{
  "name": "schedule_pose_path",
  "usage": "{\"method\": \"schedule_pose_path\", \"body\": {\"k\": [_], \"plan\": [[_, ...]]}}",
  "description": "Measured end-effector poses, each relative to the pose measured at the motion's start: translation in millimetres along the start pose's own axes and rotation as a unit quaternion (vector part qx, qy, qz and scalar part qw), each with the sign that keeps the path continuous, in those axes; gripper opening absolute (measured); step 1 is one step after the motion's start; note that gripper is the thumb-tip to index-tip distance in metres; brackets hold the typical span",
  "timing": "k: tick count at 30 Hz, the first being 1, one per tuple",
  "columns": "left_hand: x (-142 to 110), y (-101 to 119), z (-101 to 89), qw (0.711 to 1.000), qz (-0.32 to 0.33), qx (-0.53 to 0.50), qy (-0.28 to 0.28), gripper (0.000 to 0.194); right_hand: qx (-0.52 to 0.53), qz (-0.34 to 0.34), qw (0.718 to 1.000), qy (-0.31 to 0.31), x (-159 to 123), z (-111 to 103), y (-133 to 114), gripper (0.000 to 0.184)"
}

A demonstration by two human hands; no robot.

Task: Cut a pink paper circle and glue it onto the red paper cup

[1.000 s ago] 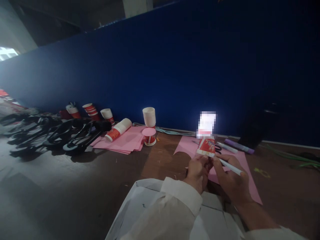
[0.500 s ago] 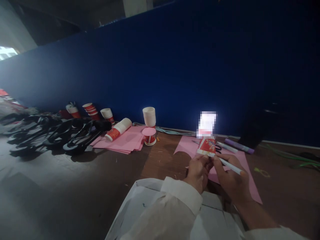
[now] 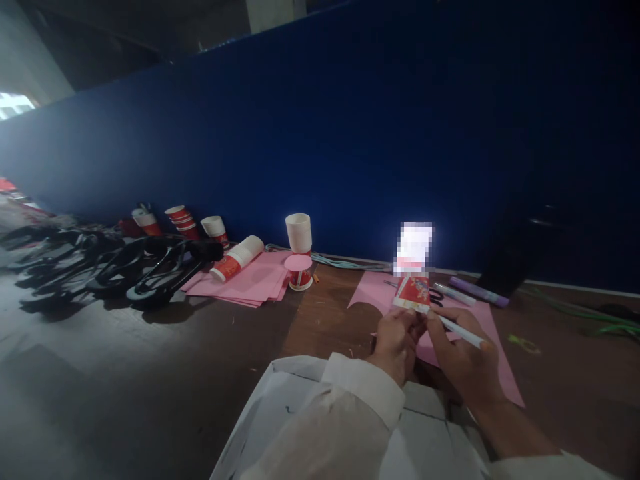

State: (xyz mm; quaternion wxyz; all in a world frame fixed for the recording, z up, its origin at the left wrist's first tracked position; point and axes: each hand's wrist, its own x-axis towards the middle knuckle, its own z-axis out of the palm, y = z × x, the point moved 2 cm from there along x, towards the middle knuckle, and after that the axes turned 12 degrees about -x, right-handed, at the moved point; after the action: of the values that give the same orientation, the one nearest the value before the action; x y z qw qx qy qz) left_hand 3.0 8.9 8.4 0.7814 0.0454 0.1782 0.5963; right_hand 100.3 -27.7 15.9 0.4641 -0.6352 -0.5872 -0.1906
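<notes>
My left hand (image 3: 399, 347) has its fingers closed around the lower end of a red and white printed paper cup (image 3: 414, 291), tilted away from me. My right hand (image 3: 473, 363) grips a white marker (image 3: 457, 327) with an orange end, and its fingertips meet the cup's near rim. Where the marker's tip touches is hidden by my fingers. Under both hands lies a pink paper sheet (image 3: 367, 288) with a curved piece cut out. Behind the cup, scissors (image 3: 437, 297) with black handles are partly covered.
A purple marker (image 3: 479, 292) and a pale pen (image 3: 456, 294) lie to the right. Leftward are a cup topped with a pink disc (image 3: 298, 263), stacked white cups (image 3: 299, 232), pink sheets (image 3: 257, 283) and black straps (image 3: 155, 270). A blurred bright rectangle (image 3: 415, 247) stands before the blue partition (image 3: 320, 133).
The cup has tilted or shifted very slightly to the left between my hands. Both hands keep nearly the same place and grip, and everything else stays where it was.
</notes>
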Motion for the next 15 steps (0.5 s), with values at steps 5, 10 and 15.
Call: {"method": "schedule_pose_path", "body": {"k": [5, 10, 15], "plan": [[-0.3, 0.4, 0.7, 1.000, 0.003, 0.001, 0.002, 0.018, -0.010, -0.019, 1.000, 0.014, 0.8, -0.2, -2.2, 0.020], [2.1, -0.3, -0.9, 1.000, 0.001, -0.002, -0.002, 0.018, -0.013, 0.001, 1.000, 0.005, 1.4, -1.2, -3.2, 0.021], [1.8, -0.1, 0.3, 1.000, -0.002, -0.008, -0.001, 0.016, -0.004, -0.003, 1.000, 0.005, 1.8, -1.6, -4.2, 0.019]]}}
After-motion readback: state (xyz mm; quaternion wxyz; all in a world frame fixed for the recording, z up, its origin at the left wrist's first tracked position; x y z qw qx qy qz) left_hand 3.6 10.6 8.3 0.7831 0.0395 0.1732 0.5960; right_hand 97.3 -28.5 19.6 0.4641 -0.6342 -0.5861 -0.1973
